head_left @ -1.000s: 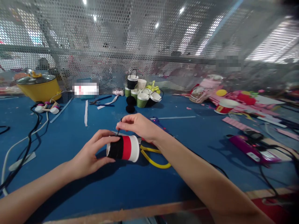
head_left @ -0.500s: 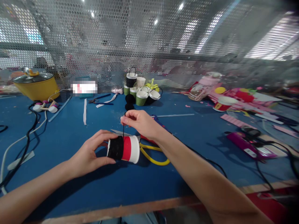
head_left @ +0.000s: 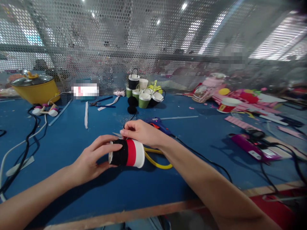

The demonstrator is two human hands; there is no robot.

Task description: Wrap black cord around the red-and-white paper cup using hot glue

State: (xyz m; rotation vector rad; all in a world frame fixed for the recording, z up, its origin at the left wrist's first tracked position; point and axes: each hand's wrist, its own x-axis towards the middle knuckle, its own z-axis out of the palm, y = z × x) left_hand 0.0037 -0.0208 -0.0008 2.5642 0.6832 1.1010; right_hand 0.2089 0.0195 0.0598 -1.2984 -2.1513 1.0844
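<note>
My left hand (head_left: 97, 155) grips a paper cup (head_left: 139, 154) by its narrow end. The cup lies on its side, its white rim facing right, with a red band beside a section wrapped in black yarn. At the cup's upper edge, my right hand (head_left: 137, 131) pinches black yarn between thumb and fingertips. That yarn runs back toward a small black yarn ball (head_left: 131, 110). Yellow-handled scissors (head_left: 159, 165) lie behind the cup, partly hidden by my right wrist. Just beyond that wrist rests a blue glue gun (head_left: 160, 125).
Several small green, black and white buckets (head_left: 145, 100) cluster at the back. A yellow pot (head_left: 35, 91) stands at left near cables. To the right are a purple power strip (head_left: 254, 148), a red-and-white cup (head_left: 226, 106) and pink craft pieces. A perforated metal screen (head_left: 107, 41) rises behind.
My right hand has come down from above the cup to its upper edge with the yarn. My left fingers have shifted over the black section, and the cup appears slightly turned.
</note>
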